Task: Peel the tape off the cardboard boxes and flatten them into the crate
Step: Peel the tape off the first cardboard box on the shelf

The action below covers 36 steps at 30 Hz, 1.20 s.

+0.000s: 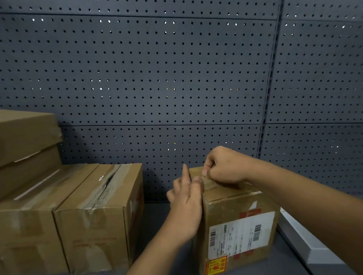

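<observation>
A small cardboard box with a white shipping label and an orange sticker stands on the dark shelf at the lower right. Clear tape runs across its top. My right hand is curled over the box's far top edge and pinches the tape end between thumb and fingers. My left hand lies flat against the box's left side, fingers straight and pointing up along the top edge.
Two taped cardboard boxes stand side by side at the left, with two flatter boxes stacked behind them. A grey pegboard wall closes the back. A pale grey ledge runs along the right.
</observation>
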Each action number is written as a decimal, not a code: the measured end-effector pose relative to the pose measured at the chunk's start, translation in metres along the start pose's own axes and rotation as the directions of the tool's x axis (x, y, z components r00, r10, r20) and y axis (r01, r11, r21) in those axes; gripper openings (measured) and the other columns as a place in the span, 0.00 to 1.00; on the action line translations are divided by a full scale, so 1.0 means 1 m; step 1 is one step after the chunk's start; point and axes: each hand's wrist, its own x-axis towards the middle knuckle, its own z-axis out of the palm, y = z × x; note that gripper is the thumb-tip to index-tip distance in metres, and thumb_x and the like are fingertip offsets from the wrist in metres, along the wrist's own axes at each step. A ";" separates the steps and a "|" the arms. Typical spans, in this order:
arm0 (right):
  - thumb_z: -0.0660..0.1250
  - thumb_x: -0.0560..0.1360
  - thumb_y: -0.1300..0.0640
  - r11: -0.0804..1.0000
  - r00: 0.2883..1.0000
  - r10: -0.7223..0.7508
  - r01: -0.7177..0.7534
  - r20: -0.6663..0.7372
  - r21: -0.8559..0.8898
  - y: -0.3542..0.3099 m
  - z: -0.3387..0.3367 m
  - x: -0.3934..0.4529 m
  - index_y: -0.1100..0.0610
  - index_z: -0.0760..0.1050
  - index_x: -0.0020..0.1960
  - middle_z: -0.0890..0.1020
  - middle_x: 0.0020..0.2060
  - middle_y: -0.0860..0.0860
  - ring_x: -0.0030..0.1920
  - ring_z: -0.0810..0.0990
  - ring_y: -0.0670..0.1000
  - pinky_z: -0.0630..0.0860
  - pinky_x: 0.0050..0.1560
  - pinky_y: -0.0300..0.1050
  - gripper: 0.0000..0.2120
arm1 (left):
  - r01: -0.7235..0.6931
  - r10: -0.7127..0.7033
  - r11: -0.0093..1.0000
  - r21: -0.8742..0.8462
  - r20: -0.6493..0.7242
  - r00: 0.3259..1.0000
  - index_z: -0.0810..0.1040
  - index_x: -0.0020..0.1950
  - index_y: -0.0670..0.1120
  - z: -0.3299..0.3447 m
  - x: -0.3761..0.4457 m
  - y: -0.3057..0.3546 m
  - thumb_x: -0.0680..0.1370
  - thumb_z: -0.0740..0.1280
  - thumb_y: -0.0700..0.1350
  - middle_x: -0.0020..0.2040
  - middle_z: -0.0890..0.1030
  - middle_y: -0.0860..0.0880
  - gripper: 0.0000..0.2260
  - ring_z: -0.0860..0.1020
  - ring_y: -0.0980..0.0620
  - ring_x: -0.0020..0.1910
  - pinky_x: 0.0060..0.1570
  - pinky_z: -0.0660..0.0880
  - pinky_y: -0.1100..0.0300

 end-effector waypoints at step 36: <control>0.57 0.78 0.45 0.978 0.981 0.186 -0.179 0.057 -0.106 -0.009 0.008 -0.007 0.45 0.71 0.52 0.69 0.62 0.55 0.64 0.67 0.63 0.65 0.68 0.68 0.07 | -0.006 0.005 0.999 0.048 0.016 1.000 0.39 0.84 0.57 -0.001 0.001 0.000 0.86 0.45 0.60 0.78 0.57 0.55 0.28 0.49 0.52 0.78 0.75 0.49 0.52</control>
